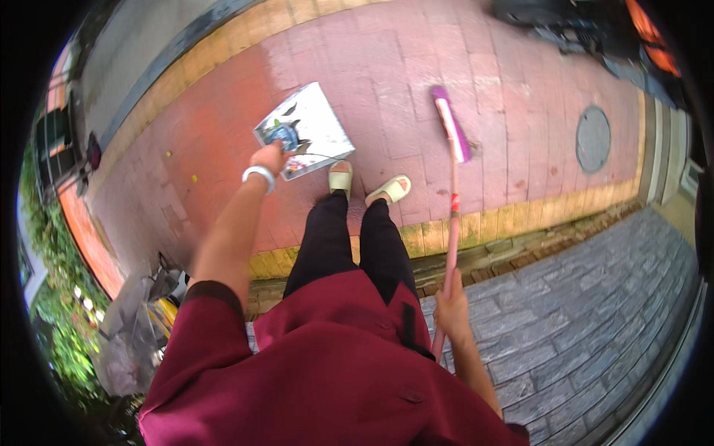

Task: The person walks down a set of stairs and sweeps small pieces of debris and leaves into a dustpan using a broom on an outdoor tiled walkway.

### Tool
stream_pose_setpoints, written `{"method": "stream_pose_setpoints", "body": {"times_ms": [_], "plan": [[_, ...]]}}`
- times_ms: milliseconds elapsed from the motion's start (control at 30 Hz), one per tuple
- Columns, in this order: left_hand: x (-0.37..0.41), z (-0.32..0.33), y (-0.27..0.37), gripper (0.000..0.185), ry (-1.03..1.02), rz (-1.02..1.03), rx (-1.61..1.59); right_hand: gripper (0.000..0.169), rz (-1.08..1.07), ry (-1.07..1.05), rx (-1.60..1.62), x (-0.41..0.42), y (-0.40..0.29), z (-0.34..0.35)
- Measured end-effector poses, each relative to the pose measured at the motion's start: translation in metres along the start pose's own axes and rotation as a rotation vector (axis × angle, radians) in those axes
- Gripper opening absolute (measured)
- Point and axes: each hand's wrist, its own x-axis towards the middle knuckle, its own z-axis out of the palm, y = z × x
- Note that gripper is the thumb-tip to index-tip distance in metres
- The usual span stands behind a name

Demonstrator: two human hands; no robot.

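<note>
My left hand (272,157), with a white band at the wrist, is closed at the near left edge of a shiny metal dustpan (328,125). The hand hides the part it grips. Inside the pan lie dark dry leaves (290,110), a blue crumpled item (284,135) that I cannot identify, and small colourful scraps (295,166). In my right hand (452,312) is the pink handle (453,240) of a broom. Its purple-and-white head (453,125) rests on the pink paving, with a small brown bit of litter (474,146) beside the bristles.
My feet in pale green slides (396,189) stand between pan and broom. A round grey manhole cover (593,139) lies right, below a parked motorbike (569,25). Grey stone paving (558,312) borders a yellow-tiled edge (502,223). Plastic-wrapped items (131,334) stand lower left.
</note>
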Motion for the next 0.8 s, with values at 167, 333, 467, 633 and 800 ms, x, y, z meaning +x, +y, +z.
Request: {"method": "stream_pose_setpoints", "body": {"times_ms": [167,333,467,633,800], "plan": [[0.006,-0.006,-0.006,0.037,-0.079,-0.013,-0.047,0.061,0.232,-0.407,0.296,-0.039,-0.107,0.016],[-0.019,0.031,-0.026,0.035,0.045,-0.007,-0.226,0.059,0.266,-0.458,0.279,-0.049,-0.158,0.001],[-0.083,0.053,-0.061,0.038,0.149,-0.051,-0.381,0.060,0.115,-0.420,0.049,-0.052,-0.190,0.008],[-0.178,0.075,-0.089,0.042,0.244,-0.247,-0.587,0.063,-0.020,-0.446,-0.070,-0.031,-0.208,0.017],[-0.269,0.125,-0.101,0.043,0.333,-0.536,-0.753,0.057,-0.039,-0.711,-0.069,-0.002,-0.237,0.040]]}}
